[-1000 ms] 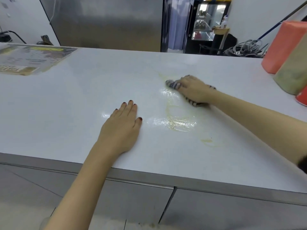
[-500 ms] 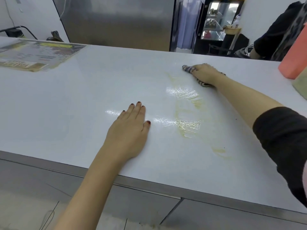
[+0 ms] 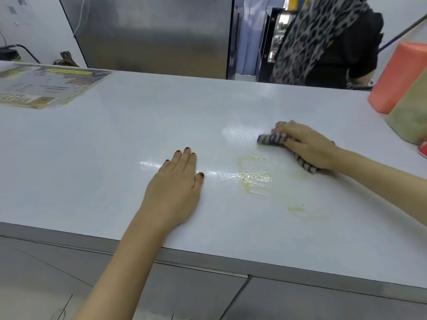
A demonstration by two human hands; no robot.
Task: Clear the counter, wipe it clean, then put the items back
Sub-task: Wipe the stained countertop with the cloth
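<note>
Right grip [image 3: 307, 146]: fingers curled round a striped cloth [image 3: 271, 138], clamped on it and pressing it onto the white desk [image 3: 92, 158]. One cloth end sticks out past the fingertips; another shows under the wrist.

Left grip [image 3: 175, 188]: flat on the desk, palm down, fingers straight and close together, holding nothing.

Yellowish smear [image 3: 254, 179] between the two grips, on the near side of the right one. Wet sheen [image 3: 240, 132] just past the cloth's free end.

Beyond the right grip, outward, well apart: orange container [image 3: 397, 77], with a tan container [image 3: 413, 116] in front of it; whether they touch, cannot tell.

Far beyond the left grip, outward: laminated sheet [image 3: 44, 86] flat on the desk.
</note>
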